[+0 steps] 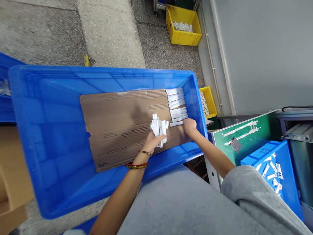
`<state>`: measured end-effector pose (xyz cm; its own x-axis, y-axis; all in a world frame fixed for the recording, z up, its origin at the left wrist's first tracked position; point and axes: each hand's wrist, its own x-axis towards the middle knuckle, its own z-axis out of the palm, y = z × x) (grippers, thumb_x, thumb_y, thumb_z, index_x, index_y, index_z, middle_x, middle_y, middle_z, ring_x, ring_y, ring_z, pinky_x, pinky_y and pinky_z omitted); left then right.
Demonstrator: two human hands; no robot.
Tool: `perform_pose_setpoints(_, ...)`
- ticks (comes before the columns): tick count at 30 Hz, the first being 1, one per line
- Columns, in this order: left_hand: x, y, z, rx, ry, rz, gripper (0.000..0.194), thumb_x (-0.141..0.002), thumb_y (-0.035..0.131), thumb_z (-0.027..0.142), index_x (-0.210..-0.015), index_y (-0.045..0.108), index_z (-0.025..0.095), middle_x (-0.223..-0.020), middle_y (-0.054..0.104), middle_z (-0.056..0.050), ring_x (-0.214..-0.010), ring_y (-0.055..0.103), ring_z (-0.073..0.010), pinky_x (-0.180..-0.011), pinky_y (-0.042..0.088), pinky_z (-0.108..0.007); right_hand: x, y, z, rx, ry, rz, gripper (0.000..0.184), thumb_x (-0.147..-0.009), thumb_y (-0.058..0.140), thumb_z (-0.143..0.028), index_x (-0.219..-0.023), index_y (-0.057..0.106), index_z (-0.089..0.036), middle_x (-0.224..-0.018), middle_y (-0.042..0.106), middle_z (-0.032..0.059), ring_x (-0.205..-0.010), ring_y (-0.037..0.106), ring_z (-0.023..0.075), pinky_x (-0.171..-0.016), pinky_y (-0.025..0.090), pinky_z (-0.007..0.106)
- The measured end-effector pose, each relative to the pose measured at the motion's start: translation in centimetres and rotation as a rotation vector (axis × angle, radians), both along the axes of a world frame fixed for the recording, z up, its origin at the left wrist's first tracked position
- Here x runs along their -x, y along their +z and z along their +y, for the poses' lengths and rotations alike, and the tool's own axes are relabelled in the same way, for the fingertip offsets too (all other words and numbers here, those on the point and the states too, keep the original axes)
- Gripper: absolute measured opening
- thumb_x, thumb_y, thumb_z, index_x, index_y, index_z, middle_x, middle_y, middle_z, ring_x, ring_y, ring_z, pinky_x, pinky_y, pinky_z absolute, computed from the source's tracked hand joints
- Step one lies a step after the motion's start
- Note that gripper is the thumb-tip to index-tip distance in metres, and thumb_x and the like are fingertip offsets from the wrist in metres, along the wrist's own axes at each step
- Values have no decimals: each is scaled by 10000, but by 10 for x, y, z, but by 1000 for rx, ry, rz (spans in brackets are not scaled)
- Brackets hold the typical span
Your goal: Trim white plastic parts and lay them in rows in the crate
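Observation:
My left hand (154,141) is closed around a bundle of flat white strips (158,126), held above a brown cardboard sheet (117,120). The sheet lies inside a large blue bin (102,72). At the sheet's right end, more white strips (176,99) lie side by side in a column. My right hand (190,126) is at the near end of that column, its fingers closed on the end of the nearest strip (176,124). The fingertips of this hand are partly hidden.
Beyond the bin, a yellow crate (183,19) holds white pieces. Another yellow crate (209,102) stands by the wall. To the right are a green board (244,140) and a blue box (288,179) with white pieces on it. A cardboard box (14,163) is at the left.

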<state>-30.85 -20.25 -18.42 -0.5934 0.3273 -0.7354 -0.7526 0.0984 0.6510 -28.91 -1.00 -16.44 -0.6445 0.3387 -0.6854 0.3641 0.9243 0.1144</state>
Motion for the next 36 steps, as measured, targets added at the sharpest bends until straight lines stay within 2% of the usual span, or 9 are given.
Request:
perform_pose_setpoints(3,2,4,0,-49,-41,-63,337,-469,770,204,-792,719,120,-694,737,-76,-650,687,-249,-617,550,-352,-7,10,-10,91,-3,122,331,-937,508,-175,-1245,575,-75,-1140,671,217,-1058,666,263,-861,539,352)
perform_pose_setpoints(5,3,9,0,-99,-65,-104,359,-475,769,201,-820,723,113,-713,746,-86,-653,694,-253,-627,556,-362,-14,12,-18,346,-56,269,397,-946,479,-192,-1342,492,-157,-1213,652,133,-1030,667,185,-855,545,293)
perform_pose_setpoints(9,3,16,3,-196,-75,-166,470,-486,750,203,-945,720,107,-789,760,-97,-693,713,-258,-681,571,-383,-28,4,-31,1025,-459,581,351,-877,444,-121,-1200,573,-168,-1034,691,41,-823,683,117,-773,573,260)
perform_pose_setpoints(13,1,16,5,-201,-35,-210,546,-448,769,197,-984,714,111,-879,763,-110,-724,721,-269,-673,569,-377,-40,-5,-30,1147,-721,668,284,-781,633,-239,-1056,615,-165,-940,683,21,-750,675,120,-743,585,271)
perform_pose_setpoints(16,0,11,4,-142,3,-221,422,-426,781,189,-834,726,100,-762,756,-97,-644,703,-250,-605,561,-347,-49,-6,-25,1047,-826,602,269,-766,679,-313,-967,621,-144,-818,684,19,-707,680,148,-648,592,270)
perform_pose_setpoints(18,0,6,2,-93,36,-212,330,-429,778,185,-742,719,100,-685,741,-86,-626,696,-239,-575,556,-323,-55,-4,-23,875,-800,507,233,-799,669,-315,-949,632,-141,-778,695,24,-705,694,164,-631,584,265)
perform_pose_setpoints(23,5,-3,-2,29,173,-169,253,-477,738,187,-720,695,131,-681,741,-64,-695,718,-240,-604,574,-314,-59,2,-17,133,-372,220,293,-957,508,-415,-993,665,-170,-931,739,104,-895,714,215,-758,543,281)
perform_pose_setpoints(25,6,-5,-2,45,191,-154,270,-487,731,183,-751,697,137,-725,751,-69,-743,726,-250,-633,583,-326,-53,0,-13,-26,-301,145,359,-980,456,-436,-1018,663,-145,-1003,722,167,-953,702,248,-782,534,307)
perform_pose_setpoints(36,4,-9,-2,71,151,-103,408,-440,760,159,-844,706,159,-878,766,-69,-885,710,-279,-659,570,-328,-33,-18,-11,-107,-170,74,455,-971,495,-345,-1327,451,-65,-1072,668,240,-937,706,247,-758,545,304)
